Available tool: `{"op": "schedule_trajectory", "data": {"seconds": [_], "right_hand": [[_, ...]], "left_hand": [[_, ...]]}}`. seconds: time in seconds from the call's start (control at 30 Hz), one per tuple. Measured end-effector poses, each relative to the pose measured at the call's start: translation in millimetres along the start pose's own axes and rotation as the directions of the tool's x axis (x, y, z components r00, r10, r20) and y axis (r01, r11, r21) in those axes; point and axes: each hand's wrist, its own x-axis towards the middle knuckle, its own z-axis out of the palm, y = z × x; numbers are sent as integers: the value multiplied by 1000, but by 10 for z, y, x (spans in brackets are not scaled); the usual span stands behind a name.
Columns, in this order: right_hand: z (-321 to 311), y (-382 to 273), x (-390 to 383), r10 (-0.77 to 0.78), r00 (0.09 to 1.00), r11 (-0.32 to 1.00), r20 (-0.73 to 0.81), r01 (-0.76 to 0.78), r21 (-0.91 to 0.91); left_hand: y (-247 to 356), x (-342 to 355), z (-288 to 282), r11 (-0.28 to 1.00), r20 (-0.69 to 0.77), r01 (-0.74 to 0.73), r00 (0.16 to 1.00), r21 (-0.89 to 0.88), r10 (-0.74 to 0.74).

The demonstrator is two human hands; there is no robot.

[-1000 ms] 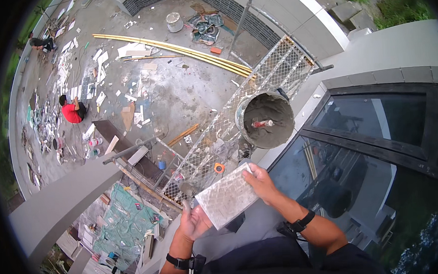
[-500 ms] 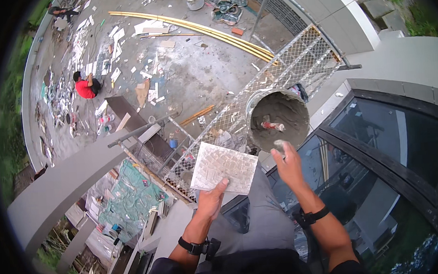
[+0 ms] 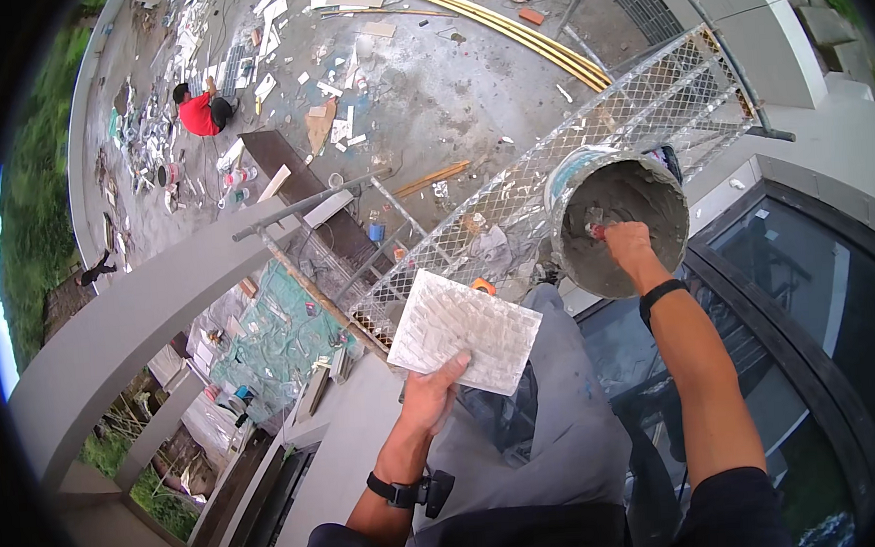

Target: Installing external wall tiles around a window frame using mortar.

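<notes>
Loading mortar: right hand (image 3: pixel 628 245) grips a trowel (image 3: pixel 595 226) inside the mortar bucket (image 3: pixel 652 175) (red handle); left hand (image 3: pixel 433 392) pinches the mosaic tile sheet (image 3: pixel 464 329), awaiting buttering.

Tile (image 3: pixel 465 344), held in left hand (image 3: pixel 433 399): pale, matt, with a raised ribbed pattern on the face that shows. Bucket (image 3: pixel 618 224) at 2 o'clock: inside coated with rough grey mortar, wet-looking; right hand (image 3: pixel 628 245) inside it. Scaffold platform (image 3: pixel 551 166) at 12 o'clock: metal mesh, open diamond weave, dull grey. Trousers (image 3: pixel 556 417): grey cloth, creased, smeared. Window frame (image 3: pixel 793 352) at 4 o'clock: dark, smooth, with glossy glass. Ground (image 3: pixel 426 84) far below: rough concrete, stained.
</notes>
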Motion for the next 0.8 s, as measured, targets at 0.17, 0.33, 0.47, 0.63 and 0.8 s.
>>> {"op": "schedule_trajectory", "data": {"seconds": [0.17, 0.33, 0.47, 0.63, 0.8], "right_hand": [[118, -17, 76, 14, 998, 999, 53, -16, 33], [-165, 117, -454, 39, 995, 986, 87, -52, 159], [37, 592, -834, 199, 970, 943, 139, -228, 241], [94, 845, -949, 254, 958, 923, 131, -280, 263], [195, 803, -640, 360, 933, 902, 12, -351, 253]], "left_hand": [[-13, 116, -26, 997, -51, 41, 998, -60, -44], [36, 110, -42, 993, -71, -2, 997, -120, -6], [49, 128, 60, 984, -67, -5, 998, -179, -8], [16, 133, 59, 987, -77, -58, 996, -152, 47], [-46, 127, -89, 985, -122, -73, 991, -156, 54]]}}
